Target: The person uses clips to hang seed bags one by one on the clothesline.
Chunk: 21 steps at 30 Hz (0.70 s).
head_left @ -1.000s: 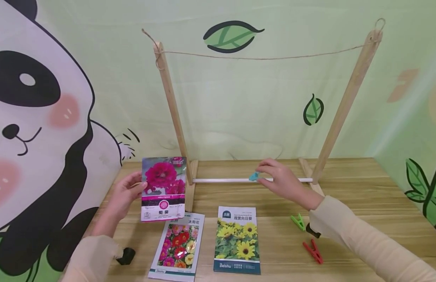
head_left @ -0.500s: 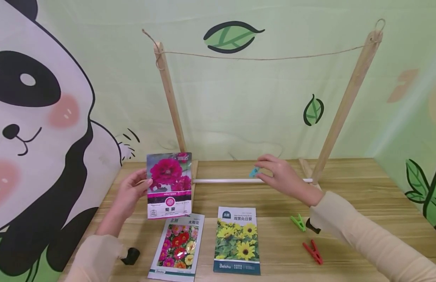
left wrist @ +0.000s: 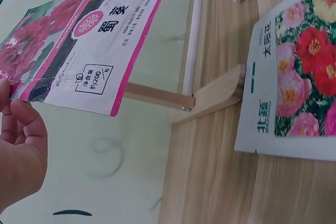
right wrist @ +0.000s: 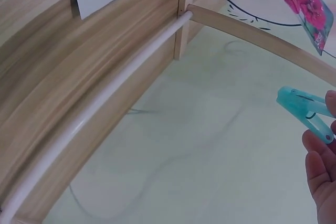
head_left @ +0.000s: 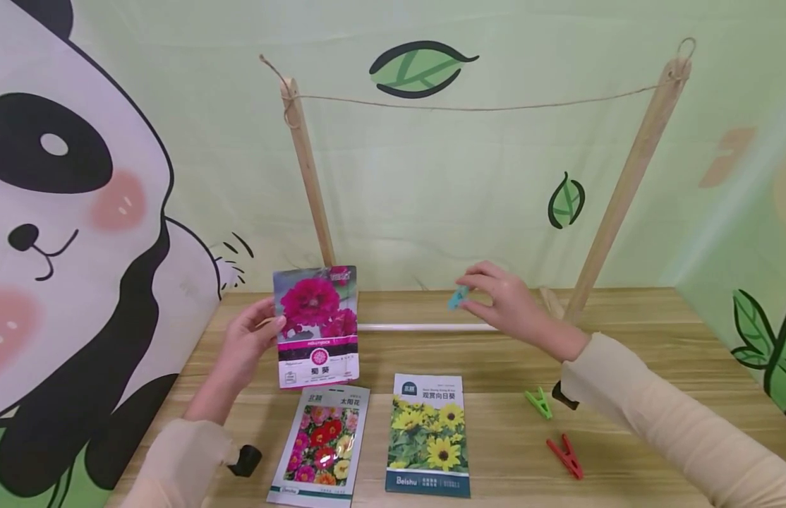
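Observation:
My left hand [head_left: 248,342] pinches the left edge of a pink hollyhock seed packet [head_left: 317,328], held upright above the table in front of the frame's left post. In the left wrist view, thumb and fingers grip a corner of that packet [left wrist: 79,45]. My right hand [head_left: 509,305] pinches a turquoise clothespin [head_left: 457,298] by its handle ends, over the white rod. Seen from the right wrist, the clothespin [right wrist: 304,109] points away from the fingers. Two more seed packets lie flat on the table: one with mixed red and pink flowers [head_left: 323,446], one with yellow sunflowers [head_left: 427,434].
A wooden frame has a left post [head_left: 309,169], a right post [head_left: 631,183] and a thin twine [head_left: 469,108] strung between their tops. The white rod [head_left: 425,327] joins their feet. A green clothespin [head_left: 538,403] and a red clothespin [head_left: 564,456] lie at right on the table.
The left hand has carried the hollyhock packet right and slightly up. The right hand, with the turquoise clothespin, has risen slightly. The packets and clothespins on the table stay put.

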Motion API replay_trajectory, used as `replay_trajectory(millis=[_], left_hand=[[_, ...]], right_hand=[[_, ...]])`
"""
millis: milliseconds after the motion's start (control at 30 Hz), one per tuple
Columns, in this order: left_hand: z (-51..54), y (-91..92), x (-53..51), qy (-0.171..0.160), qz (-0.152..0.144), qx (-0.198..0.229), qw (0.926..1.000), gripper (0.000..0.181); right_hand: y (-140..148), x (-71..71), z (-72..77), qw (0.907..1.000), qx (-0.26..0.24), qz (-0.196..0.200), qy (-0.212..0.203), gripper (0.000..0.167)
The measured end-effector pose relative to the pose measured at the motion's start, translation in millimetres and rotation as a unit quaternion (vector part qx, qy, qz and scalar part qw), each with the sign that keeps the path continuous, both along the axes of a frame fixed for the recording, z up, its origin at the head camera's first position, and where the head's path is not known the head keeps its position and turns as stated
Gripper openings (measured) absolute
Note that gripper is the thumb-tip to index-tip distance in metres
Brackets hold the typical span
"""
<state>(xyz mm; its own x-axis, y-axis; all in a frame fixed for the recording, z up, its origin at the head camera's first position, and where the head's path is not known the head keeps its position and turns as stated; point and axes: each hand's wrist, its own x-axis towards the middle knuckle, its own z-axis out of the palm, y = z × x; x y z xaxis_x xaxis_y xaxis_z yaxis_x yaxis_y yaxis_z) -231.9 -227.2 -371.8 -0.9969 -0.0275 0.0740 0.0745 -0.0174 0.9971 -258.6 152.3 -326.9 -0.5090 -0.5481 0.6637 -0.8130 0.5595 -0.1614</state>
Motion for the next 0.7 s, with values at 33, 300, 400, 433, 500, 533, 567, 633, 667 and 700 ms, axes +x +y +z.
replay_trajectory(millis=[33,300,400,433,500,533,567,633,667,700], left_hand=[[0.3,1.1,0.0,0.002,0.001,0.002,1.0000,0.025],[5.1,11.1,0.6,0.014,0.005,0.013,0.9998,0.026],[7.4,14.2,1.3,0.009,0.010,0.013,0.9998,0.026],[8.2,15.3,1.5,0.008,0.011,0.013,0.9998,0.026],[9.8,17.6,2.2,0.005,0.013,0.011,0.9998,0.026],[10.9,18.8,2.7,0.005,0.014,0.011,0.9998,0.025],[11.9,19.7,2.9,0.003,0.014,0.012,0.9998,0.025],[13.4,21.9,2.7,0.003,0.016,0.010,0.9998,0.025],[14.0,22.9,2.3,0.003,0.017,0.010,0.9998,0.024],[14.7,23.9,1.9,0.003,0.017,0.010,0.9998,0.024]], right_hand=[[0,0.0,1.8,1.0000,0.002,-0.002,0.003,0.029],[-2,-1.0,18.6,0.9997,0.000,0.015,0.017,0.027],[-2,-1.0,24.8,0.9997,-0.001,0.014,0.021,0.028],[-2,-0.9,26.6,0.9997,0.000,0.012,0.023,0.028],[-2,-1.0,30.1,0.9996,0.001,0.010,0.027,0.027],[-2,-1.0,31.6,0.9995,0.000,0.010,0.029,0.027],[-2,-0.7,33.3,0.9996,0.001,0.009,0.029,0.027],[-2,-0.3,36.5,0.9995,0.002,0.009,0.030,0.028],[-2,-0.1,38.0,0.9995,0.000,0.010,0.029,0.028],[-2,0.1,39.5,0.9995,-0.001,0.011,0.030,0.028]])
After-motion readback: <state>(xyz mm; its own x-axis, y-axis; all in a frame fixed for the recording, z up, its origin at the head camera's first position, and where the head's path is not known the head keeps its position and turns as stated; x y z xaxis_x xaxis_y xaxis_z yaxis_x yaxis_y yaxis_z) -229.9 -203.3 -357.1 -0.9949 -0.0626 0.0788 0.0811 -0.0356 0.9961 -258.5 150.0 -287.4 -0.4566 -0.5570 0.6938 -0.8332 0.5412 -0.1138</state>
